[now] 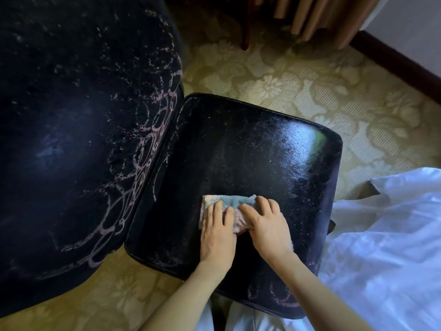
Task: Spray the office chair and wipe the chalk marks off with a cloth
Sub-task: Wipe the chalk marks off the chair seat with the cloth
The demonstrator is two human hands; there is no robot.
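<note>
The black office chair fills the left and middle of the view: its backrest (78, 130) at the left, its wet, shiny seat (238, 149) in the middle. Pink chalk loops (152, 137) run down the backrest's right edge, and fainter marks (284, 299) sit at the seat's near edge. A pink and blue cloth (236, 201) lies on the seat. My left hand (218, 232) presses flat on the cloth's left part. My right hand (267, 223) lies on its right part with fingers bent, bunching the cloth. No spray bottle is in view.
A cream floral carpet (298, 87) surrounds the chair. White bedding (386, 247) lies at the right, close to the seat's edge. Beige curtains (329, 17) and a dark baseboard (401, 65) stand at the far right, with a dark furniture leg (245, 27) behind.
</note>
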